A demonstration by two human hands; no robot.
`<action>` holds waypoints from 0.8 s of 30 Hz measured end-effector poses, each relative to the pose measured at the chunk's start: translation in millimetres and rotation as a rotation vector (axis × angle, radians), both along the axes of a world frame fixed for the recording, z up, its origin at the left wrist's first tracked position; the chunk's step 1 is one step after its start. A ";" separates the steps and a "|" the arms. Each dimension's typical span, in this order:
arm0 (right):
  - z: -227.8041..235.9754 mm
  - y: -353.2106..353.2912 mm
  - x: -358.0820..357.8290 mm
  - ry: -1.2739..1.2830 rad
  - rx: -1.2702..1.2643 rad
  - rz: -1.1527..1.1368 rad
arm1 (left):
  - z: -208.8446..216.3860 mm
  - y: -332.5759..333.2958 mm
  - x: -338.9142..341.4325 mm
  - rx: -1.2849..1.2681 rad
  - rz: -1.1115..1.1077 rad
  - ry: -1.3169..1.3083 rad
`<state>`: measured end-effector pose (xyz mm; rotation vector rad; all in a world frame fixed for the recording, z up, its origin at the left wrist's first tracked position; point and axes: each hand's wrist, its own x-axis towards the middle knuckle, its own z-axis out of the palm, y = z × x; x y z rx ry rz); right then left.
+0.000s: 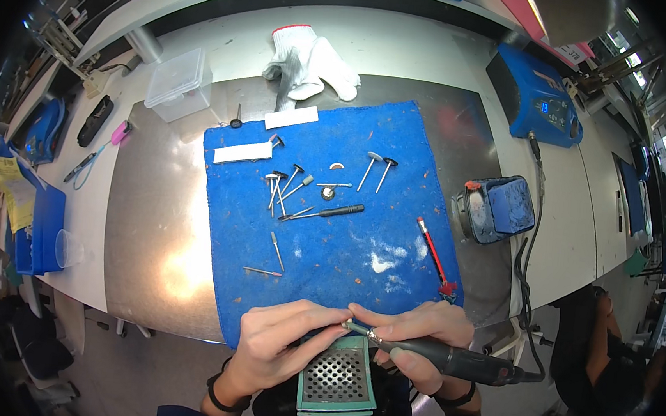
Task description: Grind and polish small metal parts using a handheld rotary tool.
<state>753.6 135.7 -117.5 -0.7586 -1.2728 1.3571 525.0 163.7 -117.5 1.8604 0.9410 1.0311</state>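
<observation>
My right hand [429, 329] is wrapped round a black rotary tool handpiece [465, 365], its tip pointing left. A slim greenish bit [358, 330] sticks out of it. The fingers of my left hand [280, 337] are pinched at the bit's end, around a small pale piece [349, 321] mostly hidden by the fingertips. Both hands meet over a green-framed perforated metal grate [338, 376], just off the near edge of a blue cloth [321, 262]. On the cloth lie several mounted bits [277, 250], a black-handled screwdriver [340, 211] and a red pencil-like tool [433, 251].
A blue control unit [533, 99] stands at the right back; the handpiece's cord [527, 278] runs along the right side. Near it sits a container with a blue block [511, 206]. White gloves [313, 66], a clear plastic box [180, 86] and a blue bin [42, 224] surround the cloth.
</observation>
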 end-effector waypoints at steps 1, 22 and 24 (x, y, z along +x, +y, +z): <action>-0.3 -0.2 0.5 0.000 0.001 0.000 | 0.4 -0.1 0.1 -0.004 -0.002 -0.001; -0.6 0.4 -0.3 0.036 -0.006 -0.007 | 0.5 0.8 -1.1 0.000 -0.008 0.012; -2.1 0.8 0.9 0.035 0.021 0.025 | -0.4 0.4 -0.9 -0.003 -0.007 0.007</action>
